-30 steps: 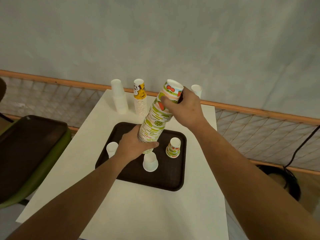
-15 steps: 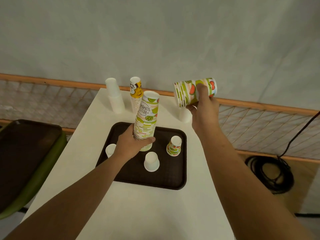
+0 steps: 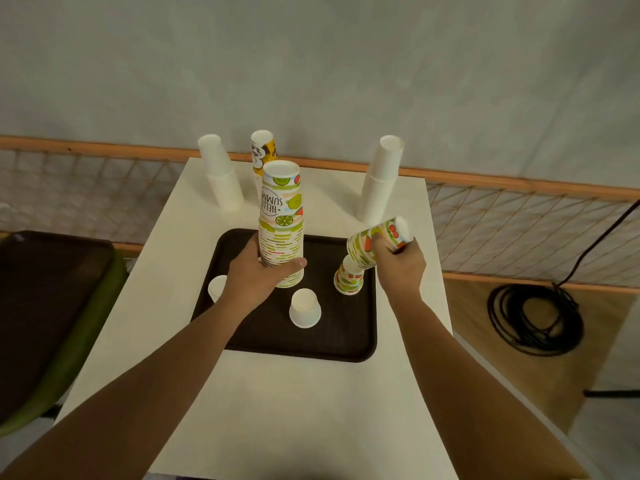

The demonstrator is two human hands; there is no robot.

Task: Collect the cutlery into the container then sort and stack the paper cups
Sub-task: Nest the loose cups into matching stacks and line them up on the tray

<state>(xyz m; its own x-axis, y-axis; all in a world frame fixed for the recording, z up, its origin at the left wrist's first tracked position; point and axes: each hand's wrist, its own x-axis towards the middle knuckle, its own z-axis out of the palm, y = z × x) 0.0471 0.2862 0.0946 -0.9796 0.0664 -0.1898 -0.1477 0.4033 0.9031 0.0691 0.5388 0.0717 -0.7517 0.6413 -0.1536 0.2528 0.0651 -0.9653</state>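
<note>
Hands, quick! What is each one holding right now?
Left hand: grips the tall fruit-print cup stack.
Right hand: grips a short fruit-print cup stack, tilted.

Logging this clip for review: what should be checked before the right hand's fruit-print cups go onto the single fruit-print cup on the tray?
1. Grip: the right hand grips the short stack of fruit-print paper cups: ok.
2. Alignment: the short stack sits square over the lone upside-down fruit-print paper cup: not ok, it is tilted.
3. Sorting: the two prints match: ok.
4. Support: the left hand holds the tall fruit-print cup stack upright on the dark brown plastic tray: ok.
5. Clearance: the upside-down plain white paper cup stands apart from the lone cup: ok.
</note>
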